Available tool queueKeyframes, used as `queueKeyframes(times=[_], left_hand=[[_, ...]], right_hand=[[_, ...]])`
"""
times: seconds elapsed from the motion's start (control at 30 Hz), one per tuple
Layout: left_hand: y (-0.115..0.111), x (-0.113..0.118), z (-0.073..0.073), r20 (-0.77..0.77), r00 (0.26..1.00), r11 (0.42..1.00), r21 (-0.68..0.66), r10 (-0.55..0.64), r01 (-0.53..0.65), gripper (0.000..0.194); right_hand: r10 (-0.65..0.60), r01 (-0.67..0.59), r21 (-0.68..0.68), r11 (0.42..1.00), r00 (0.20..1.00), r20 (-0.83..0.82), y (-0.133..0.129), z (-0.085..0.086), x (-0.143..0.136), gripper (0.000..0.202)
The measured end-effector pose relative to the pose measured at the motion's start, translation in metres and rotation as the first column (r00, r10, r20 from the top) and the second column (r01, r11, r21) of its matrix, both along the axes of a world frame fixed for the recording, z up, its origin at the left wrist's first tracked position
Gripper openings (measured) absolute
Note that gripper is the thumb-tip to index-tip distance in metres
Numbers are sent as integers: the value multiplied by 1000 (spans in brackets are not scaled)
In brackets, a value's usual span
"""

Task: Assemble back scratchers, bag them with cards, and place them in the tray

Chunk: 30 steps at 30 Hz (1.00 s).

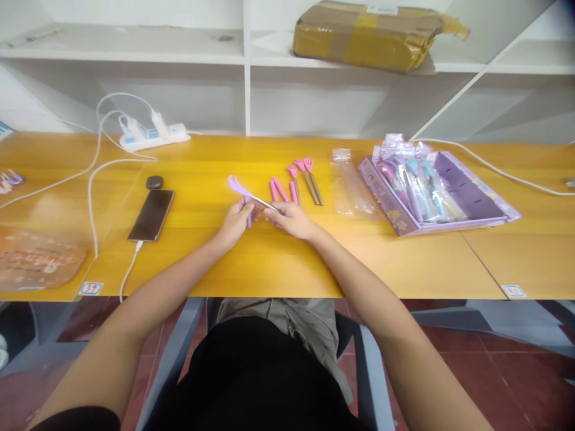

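Observation:
A back scratcher with a purple hand-shaped head and a thin metal rod is held at a slant above the table. My right hand grips the rod end, fingers closed. My left hand is pinched around a short purple piece, which looks like a handle sleeve, just under the scratcher's head; whether it also grips the rod is hidden. Beyond my hands lie several pink-headed back scratchers with metal rods, beside loose pink handle tubes.
To the right, a purple display box holds bagged back scratchers, with clear plastic bags beside it. On the left are a phone on a cable, a small black case and a power strip. A taped parcel sits on the shelf.

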<state>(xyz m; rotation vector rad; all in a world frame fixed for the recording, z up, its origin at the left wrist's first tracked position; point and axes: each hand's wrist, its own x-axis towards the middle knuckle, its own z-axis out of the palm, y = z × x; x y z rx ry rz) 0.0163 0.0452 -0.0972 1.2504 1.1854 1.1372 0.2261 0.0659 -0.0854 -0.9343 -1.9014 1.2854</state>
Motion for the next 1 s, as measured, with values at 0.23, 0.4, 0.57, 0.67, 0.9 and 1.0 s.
queueKeyframes(times=[0.23,0.4,0.57,0.67,0.9,1.0], left_hand=[[-8,2,9,-124,987,994,19,-100,103,46],[-14,3,10,-210,961,979,63,-178,195,51],[-15,1,11,-338,909,952,95,-244,291,52],[-16,0,12,-378,884,937,102,-275,335,50],[-17,0,17,-443,843,911,125,-304,394,44],[-17,0,19,-470,827,903,128,-309,410,40]], right_hand=[[-358,349,-84,933,883,-304,21,2,21,71],[-451,408,-194,892,819,-354,26,5,29,67],[-338,263,-222,939,827,-449,20,10,23,58],[-305,230,-216,949,843,-442,17,13,20,60],[-287,217,-209,954,864,-414,14,11,17,65],[-291,234,-192,953,881,-372,14,8,16,68]])
